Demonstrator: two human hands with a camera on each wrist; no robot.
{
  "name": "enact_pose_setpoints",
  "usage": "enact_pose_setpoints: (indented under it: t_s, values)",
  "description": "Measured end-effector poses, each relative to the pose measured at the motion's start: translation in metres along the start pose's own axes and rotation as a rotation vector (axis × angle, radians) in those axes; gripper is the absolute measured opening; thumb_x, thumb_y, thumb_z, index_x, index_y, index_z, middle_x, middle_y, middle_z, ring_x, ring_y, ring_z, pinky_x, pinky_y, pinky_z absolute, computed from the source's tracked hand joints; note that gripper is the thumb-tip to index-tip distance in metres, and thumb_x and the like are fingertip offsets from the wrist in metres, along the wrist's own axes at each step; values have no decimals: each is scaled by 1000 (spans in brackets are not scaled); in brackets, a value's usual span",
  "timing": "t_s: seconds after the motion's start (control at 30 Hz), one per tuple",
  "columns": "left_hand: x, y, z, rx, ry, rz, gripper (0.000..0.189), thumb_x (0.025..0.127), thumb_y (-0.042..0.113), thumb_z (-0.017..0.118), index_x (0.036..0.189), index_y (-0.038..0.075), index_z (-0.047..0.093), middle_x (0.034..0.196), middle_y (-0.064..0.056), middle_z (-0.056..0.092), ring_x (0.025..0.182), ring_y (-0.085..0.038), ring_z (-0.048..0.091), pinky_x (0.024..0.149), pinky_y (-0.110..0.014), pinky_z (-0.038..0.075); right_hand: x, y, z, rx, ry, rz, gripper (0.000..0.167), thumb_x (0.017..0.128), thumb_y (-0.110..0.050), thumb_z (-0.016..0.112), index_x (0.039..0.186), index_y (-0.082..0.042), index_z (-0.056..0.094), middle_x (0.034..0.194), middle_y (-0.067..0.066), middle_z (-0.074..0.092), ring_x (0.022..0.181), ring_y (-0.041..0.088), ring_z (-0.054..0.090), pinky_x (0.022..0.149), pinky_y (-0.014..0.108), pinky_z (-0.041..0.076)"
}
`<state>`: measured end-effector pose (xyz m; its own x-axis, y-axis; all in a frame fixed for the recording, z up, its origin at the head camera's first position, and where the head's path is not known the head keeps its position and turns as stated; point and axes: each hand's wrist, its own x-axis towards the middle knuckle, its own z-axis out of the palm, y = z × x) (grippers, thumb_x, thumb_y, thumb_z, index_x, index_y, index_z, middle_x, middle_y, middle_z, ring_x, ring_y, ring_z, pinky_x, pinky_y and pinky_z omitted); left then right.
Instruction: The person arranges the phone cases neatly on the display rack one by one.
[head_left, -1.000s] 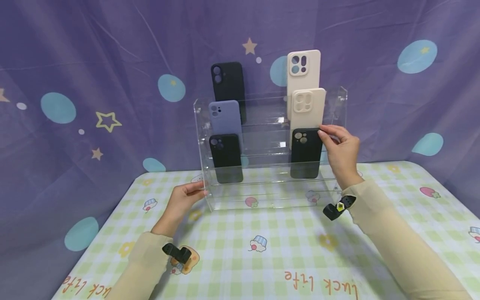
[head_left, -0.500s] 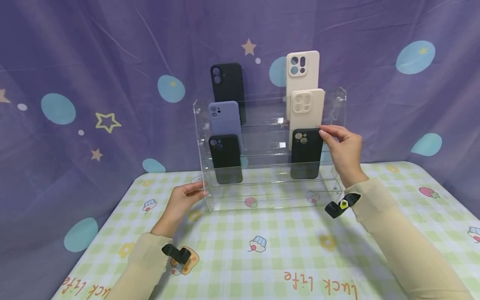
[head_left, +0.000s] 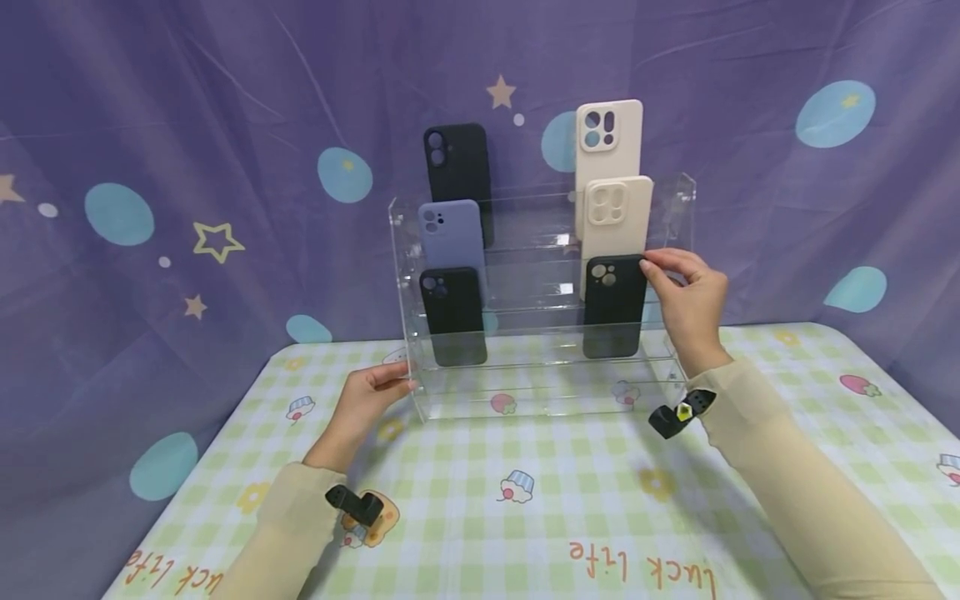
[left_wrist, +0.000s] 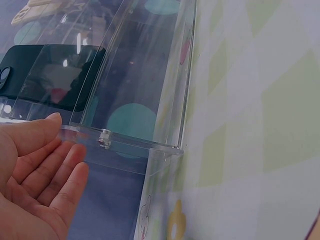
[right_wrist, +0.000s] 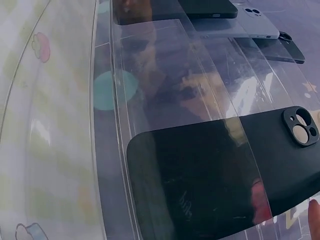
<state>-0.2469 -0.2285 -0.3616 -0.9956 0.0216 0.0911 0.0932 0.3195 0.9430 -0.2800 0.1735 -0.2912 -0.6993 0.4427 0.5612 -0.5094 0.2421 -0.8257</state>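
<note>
A clear acrylic tiered stand bears phone cases in two columns. My right hand pinches the top right corner of the front black phone case, which leans in the lowest tier. In the right wrist view this phone case lies large behind the clear front strip, with a fingertip at its edge. At the stand's lower left side, my left hand holds the side panel between thumb and fingers. The left wrist view has the thumb at that panel's edge; the finger contact is partly hidden.
Behind the right case stand two cream phone cases. On the left are a front black case, a lavender case and a rear black case. A green checked tablecloth lies below; a purple curtain hangs behind.
My right hand and wrist have shifted very slightly to the right, still at the case's corner. The left hand, the stand and the cases stay in place.
</note>
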Motion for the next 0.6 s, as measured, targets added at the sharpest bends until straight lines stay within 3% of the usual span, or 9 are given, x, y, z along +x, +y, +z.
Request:
enact_pose_setpoints:
  t_s: [0.3,0.5,0.6]
  values:
    - [3,-3,0,-6,1,10,40,85,5,69,120,-10,58,114,-20,65,81,4,61,76,-13,49,-8,-2,-15,42,-40,27,26,80,-9,75,103,3,71,97,-7,67,96,8,60,79,12,49]
    - [2,-7,-6,-28,-12,30,39,86,6,68,121,-9,58,118,-20,63,84,3,62,79,-15,50,-23,7,-44,-59,-94,20,29,81,-11,74,107,1,70,101,-6,68,91,3,63,77,10,49]
    - [3,-8,-13,30,10,59,38,87,11,68,121,-4,61,120,-19,62,88,2,63,80,-14,49,-29,14,-64,-169,-145,-13,30,83,-13,74,110,-2,70,104,-9,66,88,-2,62,76,9,48]
